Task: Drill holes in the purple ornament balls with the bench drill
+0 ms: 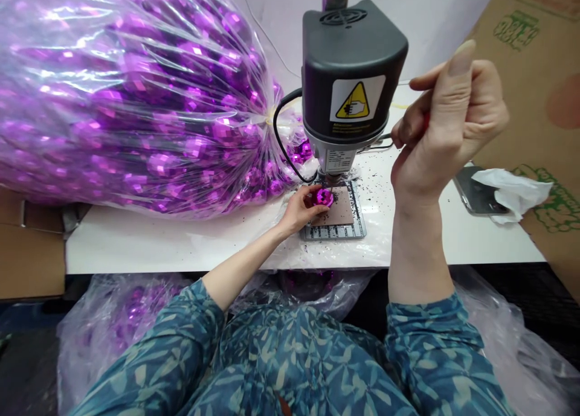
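Three clear plastic bags catch my eye from where I stand. The biggest, a tied bag lying on the white table, bulges with shiny purple faceted balls, its neck gathered toward the drilling machine. Below the table edge, a lower left bag shows more purple through its film, and a middle bag has dark purple pieces inside. Loose clear plastic hangs at the lower right; I can't tell what it holds. Cardboard boxes stand on both sides, a left box and a right box, their insides hidden from me.

Under the machine's head, the left hand has its fingers pinched around a purple ball over the brown board, which lies on a grey base. The raised right hand has its fingers curled around a lever beside the machine, a bit of red peeking out.
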A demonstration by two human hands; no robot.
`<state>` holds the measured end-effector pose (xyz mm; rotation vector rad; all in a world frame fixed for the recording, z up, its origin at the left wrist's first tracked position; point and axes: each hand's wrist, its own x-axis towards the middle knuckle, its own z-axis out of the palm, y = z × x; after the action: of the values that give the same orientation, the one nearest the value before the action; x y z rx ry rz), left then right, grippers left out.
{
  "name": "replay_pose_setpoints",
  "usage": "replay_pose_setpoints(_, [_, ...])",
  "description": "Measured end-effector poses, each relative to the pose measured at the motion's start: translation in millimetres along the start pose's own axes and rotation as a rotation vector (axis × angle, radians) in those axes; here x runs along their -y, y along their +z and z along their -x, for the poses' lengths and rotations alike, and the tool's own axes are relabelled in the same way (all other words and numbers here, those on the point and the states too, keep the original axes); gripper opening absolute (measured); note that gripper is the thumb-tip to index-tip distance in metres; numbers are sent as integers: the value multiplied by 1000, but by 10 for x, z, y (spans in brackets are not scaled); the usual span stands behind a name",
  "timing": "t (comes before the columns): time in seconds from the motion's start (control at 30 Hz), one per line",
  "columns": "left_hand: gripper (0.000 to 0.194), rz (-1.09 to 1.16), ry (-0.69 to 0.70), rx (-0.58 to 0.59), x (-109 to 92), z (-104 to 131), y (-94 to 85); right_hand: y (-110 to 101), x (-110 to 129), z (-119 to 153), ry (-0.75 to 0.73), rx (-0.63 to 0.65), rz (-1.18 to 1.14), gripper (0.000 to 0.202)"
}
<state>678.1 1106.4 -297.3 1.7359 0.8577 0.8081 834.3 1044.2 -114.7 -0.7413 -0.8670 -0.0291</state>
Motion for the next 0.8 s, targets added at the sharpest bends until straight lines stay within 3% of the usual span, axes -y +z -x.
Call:
replay_pose_setpoints(0.3, [55, -196, 190, -14, 37, 10, 176, -5, -6, 5, -6, 13, 33, 52])
replay_pose_setpoints(0.5, [59, -41, 130, 21, 102, 23, 239, -3, -24, 28, -24, -8, -22, 51])
replay_pose_setpoints(0.8, [60, 61, 64, 43, 65, 48, 241, -145, -52, 342, -103, -61, 21, 41])
